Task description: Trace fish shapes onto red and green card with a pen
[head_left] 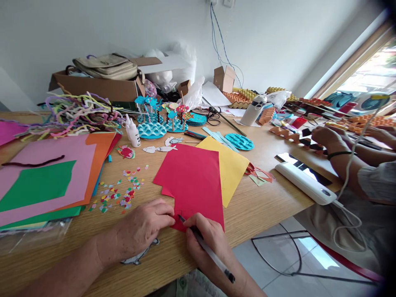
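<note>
Sheets (78, 177) lie stacked on the worktop (167, 268), paper bits (127, 199) beside them. The left hand (140, 227) rests over a cutout (136, 259), fingers bent and close together at the near left edge of the red paper (194, 177); whether they pinch it, I cannot tell. The right hand's (213, 236) fingers pinch a pen (213, 254), tip on the red paper, which overlaps yellow paper (233, 173). Scissors (251, 168) lie just beside that.

Tabletop (262, 206) room beside white device (305, 183)
</note>
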`<action>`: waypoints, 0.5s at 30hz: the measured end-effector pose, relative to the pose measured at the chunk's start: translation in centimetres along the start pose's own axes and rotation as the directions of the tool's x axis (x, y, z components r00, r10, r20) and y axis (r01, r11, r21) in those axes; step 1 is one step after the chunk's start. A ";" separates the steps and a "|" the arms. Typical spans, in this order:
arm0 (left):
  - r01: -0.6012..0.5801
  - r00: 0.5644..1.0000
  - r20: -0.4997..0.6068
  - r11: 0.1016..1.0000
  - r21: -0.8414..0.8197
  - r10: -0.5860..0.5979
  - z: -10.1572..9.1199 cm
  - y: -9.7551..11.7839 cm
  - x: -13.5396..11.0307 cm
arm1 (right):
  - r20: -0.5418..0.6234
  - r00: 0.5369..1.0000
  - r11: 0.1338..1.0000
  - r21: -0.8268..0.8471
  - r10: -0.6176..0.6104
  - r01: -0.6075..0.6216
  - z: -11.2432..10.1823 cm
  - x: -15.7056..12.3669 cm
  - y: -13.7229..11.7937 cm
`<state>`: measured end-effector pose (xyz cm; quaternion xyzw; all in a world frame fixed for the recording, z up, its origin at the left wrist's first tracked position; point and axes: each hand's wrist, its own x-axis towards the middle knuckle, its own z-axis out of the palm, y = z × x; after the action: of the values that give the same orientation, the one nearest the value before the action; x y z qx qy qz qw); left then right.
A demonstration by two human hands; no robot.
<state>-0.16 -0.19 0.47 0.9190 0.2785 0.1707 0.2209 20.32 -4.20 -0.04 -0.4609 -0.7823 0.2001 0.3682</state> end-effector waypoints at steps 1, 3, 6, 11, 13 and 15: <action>0.000 1.000 -0.001 1.000 0.000 0.000 0.0 0.0 0.0 | 0.002 1.000 1.000 -0.001 -0.007 0.007 0.0 0.0 0.0; 0.000 1.000 0.001 1.000 0.002 0.000 -0.1 0.1 0.0 | -0.002 1.000 1.000 0.001 -0.017 0.017 0.0 0.1 0.0; -0.001 1.000 0.005 1.000 0.004 0.001 -0.3 0.2 0.1 | -0.008 1.000 1.000 0.007 -0.002 0.002 0.0 0.1 -0.1; -0.001 1.000 0.003 1.000 0.009 0.001 -0.4 0.3 0.2 | 0.017 1.000 1.000 0.006 0.010 -0.010 -0.1 0.1 -0.2; -0.002 1.000 0.004 1.000 0.007 0.002 -0.3 0.2 0.2 | 0.014 1.000 1.000 0.003 0.019 -0.019 -0.1 0.0 0.0; -0.004 1.000 0.003 1.000 0.001 0.004 -0.2 0.1 0.2 | 0.012 1.000 1.000 -0.001 0.020 -0.020 0.0 0.0 0.1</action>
<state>-0.07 -0.12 0.77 0.9198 0.2765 0.1697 0.2207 20.37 -4.19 -0.12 -0.4674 -0.7801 0.2063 0.3612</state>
